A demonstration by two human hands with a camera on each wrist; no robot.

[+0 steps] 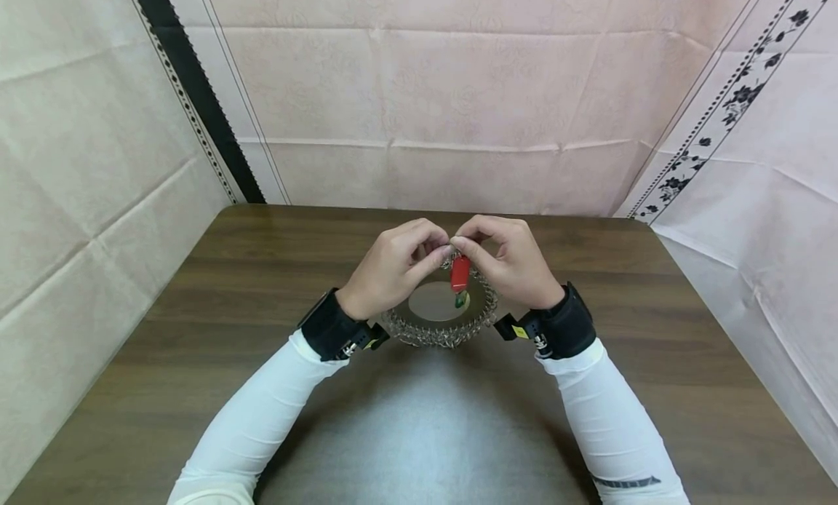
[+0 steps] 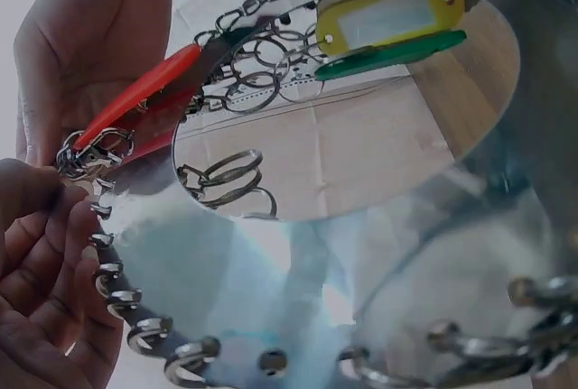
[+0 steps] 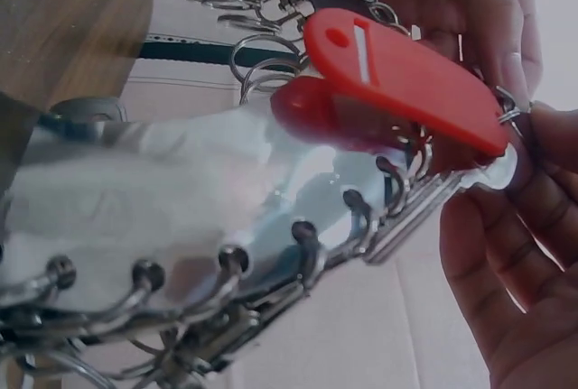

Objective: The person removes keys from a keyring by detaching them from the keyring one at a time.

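Both hands meet above the far part of a round metal plate (image 2: 271, 290) with a large hole in its middle and many small metal rings hung along its edge. My left hand (image 1: 401, 261) pinches the key ring at the plate's far edge with thumb and fingertips. From the other side, my right hand (image 1: 513, 261) pinches at the same key ring (image 3: 510, 107). A red plastic key tag (image 1: 460, 272) hangs there between the hands. Below it shows a green key tag (image 1: 461, 299). Through the hole in the left wrist view, a yellow key tag (image 2: 388, 21) is visible. Fingertips partly hide the pinched ring.
The plate is over a brown wooden table (image 1: 314, 432). Pale creased cloth (image 1: 458, 90) hangs behind the table and at both sides. Black straps with small cameras sit on both wrists. More key rings (image 3: 257, 10) dangle around the plate.
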